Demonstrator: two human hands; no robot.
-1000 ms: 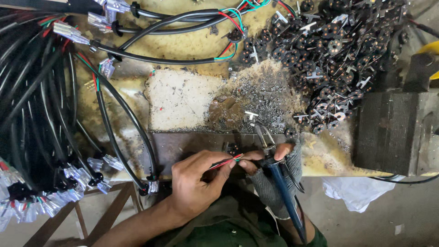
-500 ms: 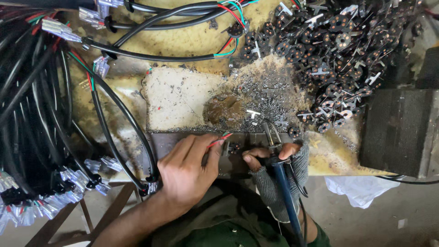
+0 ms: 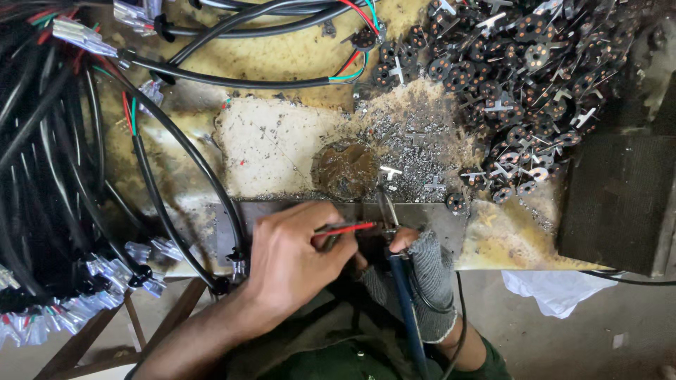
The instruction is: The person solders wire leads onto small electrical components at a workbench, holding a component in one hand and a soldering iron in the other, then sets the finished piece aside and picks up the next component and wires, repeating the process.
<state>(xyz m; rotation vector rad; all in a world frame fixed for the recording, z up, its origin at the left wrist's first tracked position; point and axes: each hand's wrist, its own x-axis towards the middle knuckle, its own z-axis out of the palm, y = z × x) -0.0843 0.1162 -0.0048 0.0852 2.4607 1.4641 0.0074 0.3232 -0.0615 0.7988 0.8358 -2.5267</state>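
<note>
L hand (image 3: 292, 257), bare, sits at the near edge of the workbench (image 3: 282, 56); thumb + fingers pinched shut on a thin red wire (image 3: 346, 229) that points right across the grey metal strip (image 3: 282, 211) along that edge. R hand (image 3: 422, 271), in a grey knit fingerless glove, is just right of it, fingers wrapped tight round a blue-handled soldering iron (image 3: 403, 295); the iron's tip runs up to meet the wire's free end, near mid-edge, can't tell if they actually touch. Just beyond the tip: a brown round flux pad (image 3: 345, 169) amid solder scraps and grey crumbs, on a pale patch of the bench. Far right corner: heap of small black round parts (image 3: 521, 63) w/ metal tabs. Dark box (image 3: 620, 197) stands at the right edge. L edge + far-left corner: bundles of black cables (image 3: 42, 162) w/ clear plug ends, a few red/green leads showing. White rag (image 3: 556, 288) on the floor below, right side.
</note>
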